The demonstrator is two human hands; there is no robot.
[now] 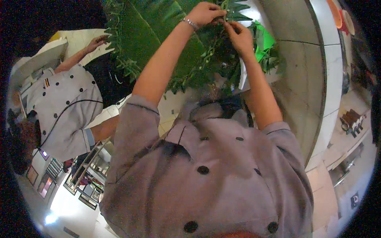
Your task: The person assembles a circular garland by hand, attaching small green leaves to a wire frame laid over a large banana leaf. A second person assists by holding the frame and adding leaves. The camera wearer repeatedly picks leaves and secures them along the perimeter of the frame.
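Both my arms reach up into a mass of green foliage. My left hand (204,14), a silver bracelet on its wrist, has its fingers pinched on a thin leafy green sprig (227,14) near the top edge. My right hand (239,36) is just below and to the right, with its fingertips closed on the same sprig. The two hands almost touch. More small-leaved stems (206,65) hang under them between my forearms. My grey button-front jacket (206,174) fills the lower part of the view.
A large flat green leaf (158,31) lies left of my hands. A bright green piece (265,39) and a white sheet (243,75) are at the right. A grey curved counter (297,59) runs along the right. A co-worker in a white jacket (63,103) reaches a hand (97,41) to a pale surface.
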